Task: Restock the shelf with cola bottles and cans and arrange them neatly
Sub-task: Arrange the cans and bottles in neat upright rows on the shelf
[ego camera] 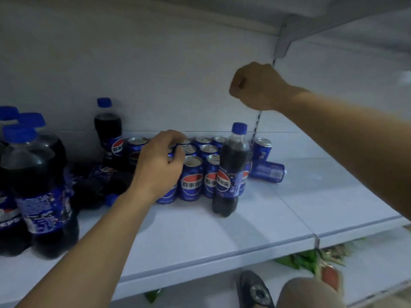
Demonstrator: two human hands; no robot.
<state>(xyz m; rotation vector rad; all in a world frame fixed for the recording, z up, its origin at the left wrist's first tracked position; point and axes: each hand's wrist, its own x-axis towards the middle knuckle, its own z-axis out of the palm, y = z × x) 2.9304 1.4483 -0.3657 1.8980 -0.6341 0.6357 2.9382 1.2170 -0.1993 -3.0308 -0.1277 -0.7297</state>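
left hand (159,165) curls onto a front can (165,197), right hand (255,87) fisted empty, small bottle (231,172) beside.

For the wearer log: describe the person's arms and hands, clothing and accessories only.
The left forearm and right forearm are bare to the frame edge; no sleeve shows. The left hand and right hand wear no gloves; no watch, ring or band is visible.

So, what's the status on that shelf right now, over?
Left hand grips front can from above. Right hand raised, fist closed, nothing visible in it. Tipped can at right; bottle stands before the rows.
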